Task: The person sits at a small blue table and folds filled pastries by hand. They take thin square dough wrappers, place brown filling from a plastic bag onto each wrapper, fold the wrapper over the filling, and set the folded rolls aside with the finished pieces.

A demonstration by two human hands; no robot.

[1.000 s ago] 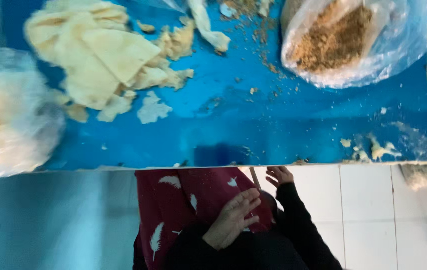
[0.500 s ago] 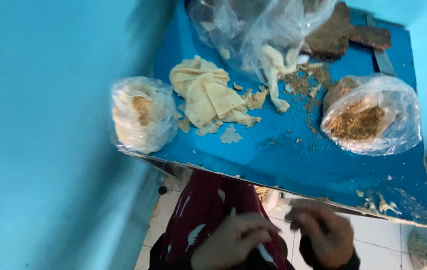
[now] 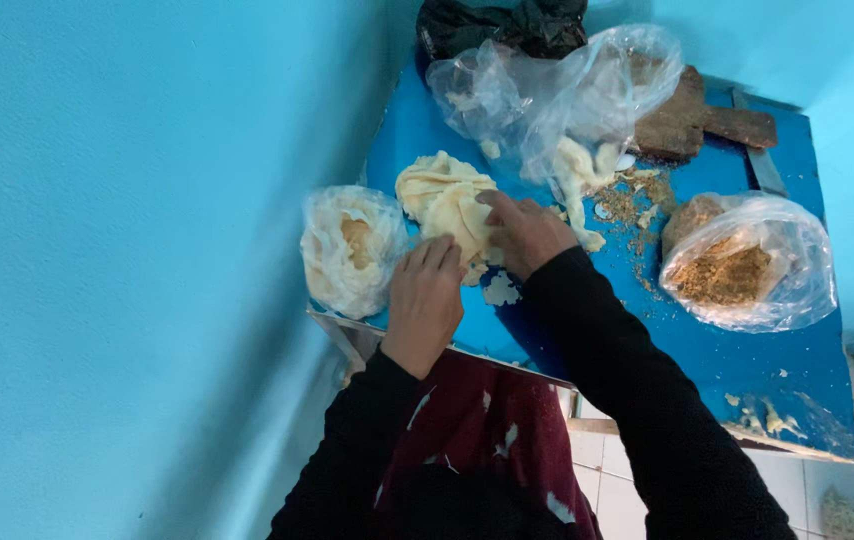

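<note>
A pale yellow sheet of dough lies crumpled on the blue table. My right hand rests on the dough's right side, fingers curled onto it. My left hand lies flat at the dough's near edge, fingers together, beside a clear bag of pale dough pieces. Both arms are in black sleeves over a dark red patterned garment.
A clear bag of brown crumbs sits at the right. An empty crumpled clear bag and a black bag lie at the back, with brown blocks. Crumbs and dough scraps are scattered. Blue walls close in left and behind.
Both hands rose from my lap onto the dough on the table. The camera view swung and drew back, showing the whole table.
</note>
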